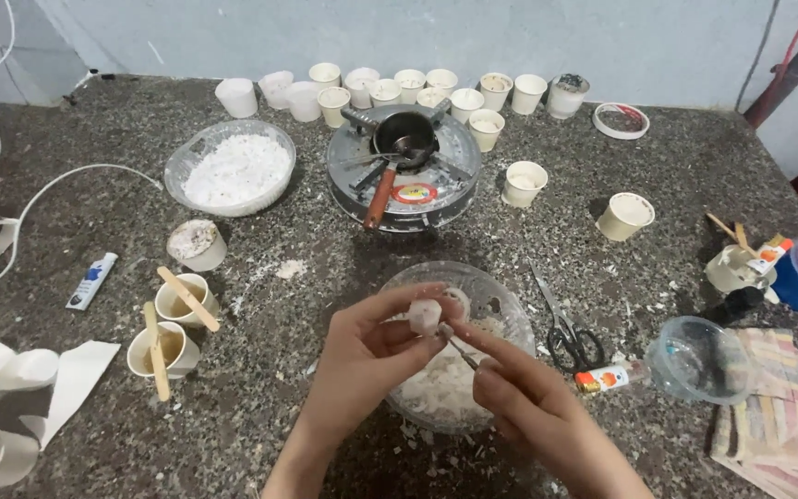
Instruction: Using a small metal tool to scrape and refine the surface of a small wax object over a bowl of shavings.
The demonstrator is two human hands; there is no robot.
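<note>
- The big stone table [260, 407] is dark and speckled, with white crumbs all over it. The near edge by the person is out of the picture.
- A round metal stove [405, 189] sits in the middle at the back, with a small dark pot [403, 135] on top. Its brown handle points toward the person — easy to grab from there.
- A glass bowl of white flakes [235, 167] stands left of the stove.
- Another glass bowl [491, 296] sits right under the hands, likely so falling bits land inside.
- The left hand [362, 360] pinches a small white lump [424, 315] between thumb and fingers, just above that bowl.
- The right hand [528, 393] is closed narrow on a thin metal tool [460, 351] whose tip touches the lump.
- Black scissors [565, 328] lie just right of the bowl, near the right hand.
- Many little paper cups [408, 83] stand in a row at the back, well apart from the hands.
- Two cups with wooden sticks [173, 319] wait on the left — there is open room between them and the bowl.
</note>
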